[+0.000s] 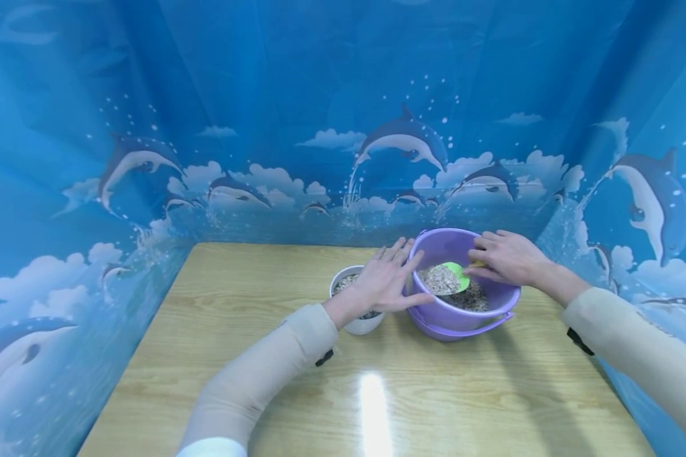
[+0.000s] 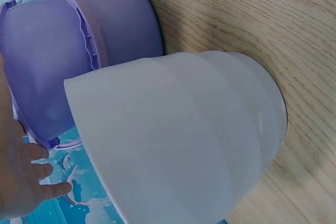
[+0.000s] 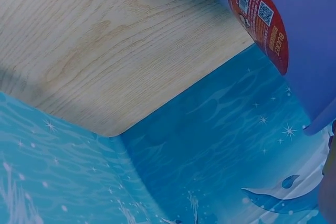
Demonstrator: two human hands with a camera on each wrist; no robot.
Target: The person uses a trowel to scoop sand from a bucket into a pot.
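In the head view a purple bucket [image 1: 446, 241] stands on the wooden table, holding a dark, grainy mix. My right hand [image 1: 505, 257] grips the yellow handle of a small shovel, whose green blade [image 1: 462, 279], loaded with pale grains, is inside the bucket's mouth. With fingers spread, my left hand [image 1: 384, 279] lies against the bucket's left rim, above a white pot [image 1: 363, 327] that contains similar grains. The left wrist view shows the pot's ribbed side [image 2: 173, 140] and part of the left hand [image 2: 21, 182]. Only a sliver of the right hand [image 3: 327, 198] enters the right wrist view.
The bucket's handle [image 1: 469, 331] hangs down at its front. A red label [image 3: 262, 27] is stuck on the bucket's side. Blue dolphin-print sheeting [image 1: 297, 95] surrounds the light wooden table [image 1: 246, 285] at the back and sides.
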